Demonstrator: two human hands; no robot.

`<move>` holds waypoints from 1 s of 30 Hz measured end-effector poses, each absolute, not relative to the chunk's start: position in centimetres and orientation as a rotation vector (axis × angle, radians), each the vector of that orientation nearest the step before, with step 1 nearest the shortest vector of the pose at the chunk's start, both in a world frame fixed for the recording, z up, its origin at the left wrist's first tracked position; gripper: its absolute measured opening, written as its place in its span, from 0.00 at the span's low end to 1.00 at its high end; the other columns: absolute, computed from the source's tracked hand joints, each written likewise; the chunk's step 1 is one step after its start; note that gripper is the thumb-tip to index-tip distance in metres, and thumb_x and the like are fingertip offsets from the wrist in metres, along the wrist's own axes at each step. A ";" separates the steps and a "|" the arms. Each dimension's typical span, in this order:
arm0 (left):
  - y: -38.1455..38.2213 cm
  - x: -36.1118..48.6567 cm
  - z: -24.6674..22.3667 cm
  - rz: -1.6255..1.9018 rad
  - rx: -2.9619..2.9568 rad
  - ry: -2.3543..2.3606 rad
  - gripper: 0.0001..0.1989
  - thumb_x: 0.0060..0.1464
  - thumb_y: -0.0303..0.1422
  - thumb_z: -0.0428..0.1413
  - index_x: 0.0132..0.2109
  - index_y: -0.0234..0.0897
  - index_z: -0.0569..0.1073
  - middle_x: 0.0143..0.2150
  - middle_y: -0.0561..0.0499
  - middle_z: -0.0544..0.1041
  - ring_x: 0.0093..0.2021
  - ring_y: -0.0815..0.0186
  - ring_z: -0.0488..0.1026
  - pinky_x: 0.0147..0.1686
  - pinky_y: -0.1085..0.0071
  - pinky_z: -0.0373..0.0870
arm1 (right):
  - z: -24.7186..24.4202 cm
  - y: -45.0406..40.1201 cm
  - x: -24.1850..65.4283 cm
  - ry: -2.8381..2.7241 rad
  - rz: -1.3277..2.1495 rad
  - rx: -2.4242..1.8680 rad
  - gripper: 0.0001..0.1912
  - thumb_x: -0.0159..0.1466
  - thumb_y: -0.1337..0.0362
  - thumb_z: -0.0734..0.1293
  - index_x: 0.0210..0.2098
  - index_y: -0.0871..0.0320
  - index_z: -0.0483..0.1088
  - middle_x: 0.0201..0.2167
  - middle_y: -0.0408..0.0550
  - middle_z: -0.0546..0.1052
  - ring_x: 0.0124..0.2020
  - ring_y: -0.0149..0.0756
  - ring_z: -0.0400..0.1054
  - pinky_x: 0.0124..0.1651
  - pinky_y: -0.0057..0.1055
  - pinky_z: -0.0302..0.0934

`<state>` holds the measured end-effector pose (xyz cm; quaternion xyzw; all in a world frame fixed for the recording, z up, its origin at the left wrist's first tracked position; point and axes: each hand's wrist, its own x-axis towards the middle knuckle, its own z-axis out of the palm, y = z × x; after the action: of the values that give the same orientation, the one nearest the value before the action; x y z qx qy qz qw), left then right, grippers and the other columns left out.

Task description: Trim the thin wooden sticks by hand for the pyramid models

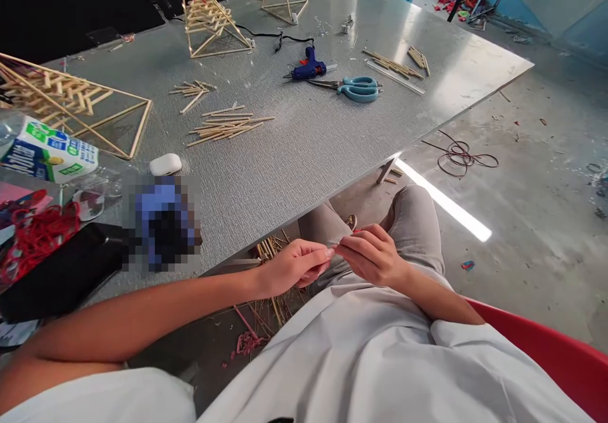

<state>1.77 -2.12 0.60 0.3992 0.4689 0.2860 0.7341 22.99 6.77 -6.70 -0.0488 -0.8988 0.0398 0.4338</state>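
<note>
My left hand (299, 263) and my right hand (369, 255) meet above my lap, in front of the table edge. Both are closed, with their fingertips pinched close together. Whatever lies between the fingers is too small or hidden to make out. On the table (304, 151), a pile of thin wooden sticks (228, 126) lies beyond my hands, with a smaller pile of short sticks (194, 88) behind it. A blue glue gun (308, 66) rests on its side near scissors (358, 88) with light blue handles.
Wooden stick frames (206, 24) stand at the back and left. A plastic bottle (52, 151), a white case (166, 164), red cord (40, 233) and a black box (66, 271) crowd the left side. More sticks (392, 63) lie at right. Loose cord (460, 157) lies on the floor.
</note>
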 end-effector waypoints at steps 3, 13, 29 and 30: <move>-2.2 1.6 0.4 0.619 0.929 1.062 0.29 0.62 0.59 0.58 0.27 0.39 0.63 0.19 0.62 0.53 0.20 0.74 0.49 0.20 0.73 0.47 | -6.3 6.9 22.9 -2.222 0.184 -0.124 0.15 0.71 0.72 0.70 0.56 0.60 0.76 0.41 0.51 0.82 0.35 0.36 0.71 0.40 0.38 0.63; -2.1 1.4 0.9 0.558 1.168 1.158 0.29 0.64 0.55 0.56 0.26 0.39 0.59 0.23 0.60 0.54 0.24 0.74 0.49 0.23 0.72 0.46 | -5.6 7.0 22.7 -2.178 0.425 -0.261 0.10 0.73 0.71 0.66 0.52 0.56 0.73 0.42 0.52 0.81 0.35 0.37 0.73 0.38 0.37 0.65; -2.3 1.4 0.7 0.570 1.487 1.235 0.22 0.66 0.41 0.55 0.25 0.37 0.63 0.22 0.60 0.54 0.23 0.74 0.49 0.23 0.72 0.47 | -4.1 8.2 23.7 -2.196 0.707 -0.173 0.13 0.73 0.69 0.68 0.56 0.54 0.75 0.47 0.53 0.84 0.46 0.40 0.77 0.50 0.42 0.74; -2.4 1.4 0.5 0.582 1.537 1.241 0.22 0.66 0.39 0.54 0.24 0.38 0.61 0.22 0.60 0.53 0.23 0.74 0.49 0.24 0.71 0.47 | -4.1 8.2 23.7 -2.219 0.722 -0.146 0.11 0.73 0.68 0.70 0.55 0.54 0.75 0.46 0.52 0.84 0.46 0.40 0.77 0.52 0.42 0.73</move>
<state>1.37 -2.41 0.51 0.6398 0.5165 0.2422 0.5150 23.68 8.17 -4.14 -0.0574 -0.8735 0.2841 0.3912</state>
